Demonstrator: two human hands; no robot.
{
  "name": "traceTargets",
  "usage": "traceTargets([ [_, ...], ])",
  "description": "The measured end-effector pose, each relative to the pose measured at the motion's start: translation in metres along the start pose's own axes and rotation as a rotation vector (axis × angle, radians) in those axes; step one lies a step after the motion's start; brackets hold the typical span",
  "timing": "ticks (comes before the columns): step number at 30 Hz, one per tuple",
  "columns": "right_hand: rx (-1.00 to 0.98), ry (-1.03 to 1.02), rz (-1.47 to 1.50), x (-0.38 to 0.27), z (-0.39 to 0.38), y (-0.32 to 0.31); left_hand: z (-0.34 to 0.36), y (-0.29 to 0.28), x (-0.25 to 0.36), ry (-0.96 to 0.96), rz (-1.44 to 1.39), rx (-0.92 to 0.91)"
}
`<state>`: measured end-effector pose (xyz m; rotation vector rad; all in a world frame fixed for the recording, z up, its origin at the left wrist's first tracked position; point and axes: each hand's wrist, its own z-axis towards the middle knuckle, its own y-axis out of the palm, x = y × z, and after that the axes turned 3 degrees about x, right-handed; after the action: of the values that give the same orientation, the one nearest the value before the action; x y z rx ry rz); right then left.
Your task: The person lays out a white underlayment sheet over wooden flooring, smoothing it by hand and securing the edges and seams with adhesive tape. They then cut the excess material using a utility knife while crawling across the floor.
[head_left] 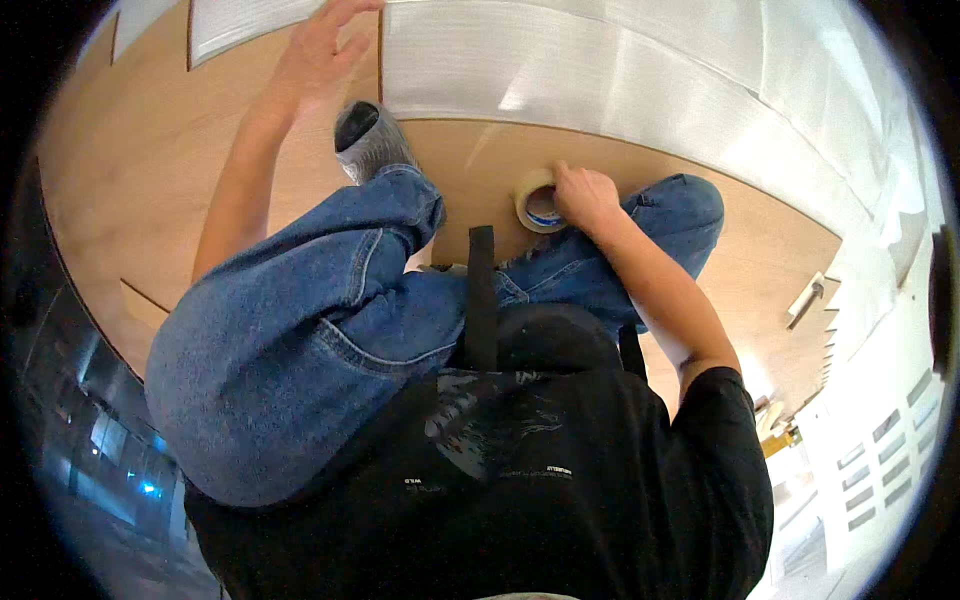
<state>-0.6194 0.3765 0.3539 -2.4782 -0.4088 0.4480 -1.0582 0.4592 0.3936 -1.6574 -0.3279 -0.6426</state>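
My right hand [588,197] is closed on the rim of a roll of pale tape [524,205], which stands over the wood-look floor planks [470,150] beside my bent right leg. Blue marking shows inside the roll's core. Farther forward and to the left, my left hand [322,50] reaches out with its fingers apart and nothing in it. It is nearest the border between the planks and the white underlay sheet [480,55]. Whether its fingertips touch the floor I cannot tell.
My shoe [375,140] and jeans-clad legs rest on the planks between my arms. At the far right a small tool with a dark head [815,290] lies near the stepped plank ends. Wood scraps and a yellow item [780,442] lie behind my right elbow. Dark reflective glass lines the left side.
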Motion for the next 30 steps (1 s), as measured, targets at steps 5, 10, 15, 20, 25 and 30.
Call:
traceTargets([
  [5,0.285,0.014,0.163,-0.004,0.016,-0.028,-0.009,-0.024,0.081,-0.092,-0.254,-0.032],
  [10,0.658,-0.018,0.699,0.000,0.002,-0.097,-0.016,-0.002,0.089,-0.127,-0.611,0.020],
  [15,1.006,-0.061,0.951,-0.043,-0.002,-0.149,-0.031,0.009,0.111,-0.449,-1.395,-0.277],
  [20,1.082,-0.142,1.066,-0.104,0.006,-0.176,-0.040,0.001,0.109,-0.480,-1.642,-0.219],
  [25,1.011,-0.281,1.165,-0.135,0.031,-0.170,-0.032,-0.014,0.087,-0.545,-1.590,0.004],
  [30,0.967,-0.354,0.975,-0.122,0.038,-0.167,-0.027,-0.006,0.074,-0.555,-1.425,0.204],
])
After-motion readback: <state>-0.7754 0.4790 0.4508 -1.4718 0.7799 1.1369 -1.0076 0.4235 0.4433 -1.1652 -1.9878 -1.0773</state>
